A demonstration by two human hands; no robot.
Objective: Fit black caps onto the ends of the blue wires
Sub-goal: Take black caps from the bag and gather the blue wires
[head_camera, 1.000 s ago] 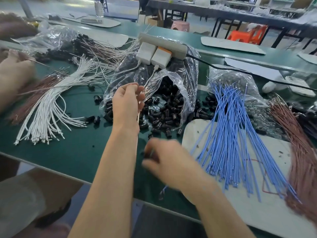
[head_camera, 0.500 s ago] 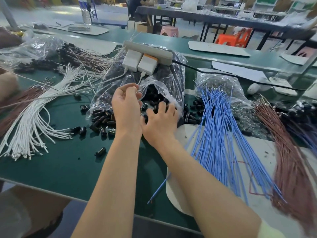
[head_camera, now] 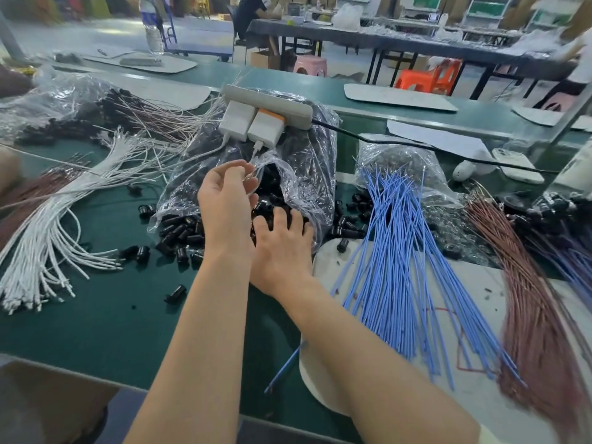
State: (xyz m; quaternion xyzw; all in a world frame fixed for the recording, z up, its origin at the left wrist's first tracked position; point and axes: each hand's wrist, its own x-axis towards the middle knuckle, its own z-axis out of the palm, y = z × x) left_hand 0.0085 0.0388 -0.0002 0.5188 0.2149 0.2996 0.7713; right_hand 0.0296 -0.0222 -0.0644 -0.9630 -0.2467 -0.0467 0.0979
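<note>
A clear plastic bag [head_camera: 307, 174] full of black caps [head_camera: 179, 225] lies open at the middle of the green table, with several caps spilled around it. My left hand [head_camera: 229, 203] pinches the edge of the bag's mouth. Just to its right, my right hand [head_camera: 282, 248] lies with fingers spread on the caps at the opening; its fingertips are among them. A fan of blue wires [head_camera: 400, 267] lies to the right on a white mat [head_camera: 480, 395]. One single blue wire [head_camera: 283, 370] sticks out from under my right forearm; whether the hand holds it is hidden.
White wires [head_camera: 48, 225] spread at the left, brown wires [head_camera: 528, 299] at the right. A power strip [head_camera: 266, 100] with two chargers sits on top of the bag. Another bag [head_camera: 400, 155] lies behind the blue wires. Part of another person's hand [head_camera: 6, 168] shows at the left edge.
My right hand moved from near the table's front edge forward into the caps at the bag's mouth. My left hand kept its hold on the bag's edge.
</note>
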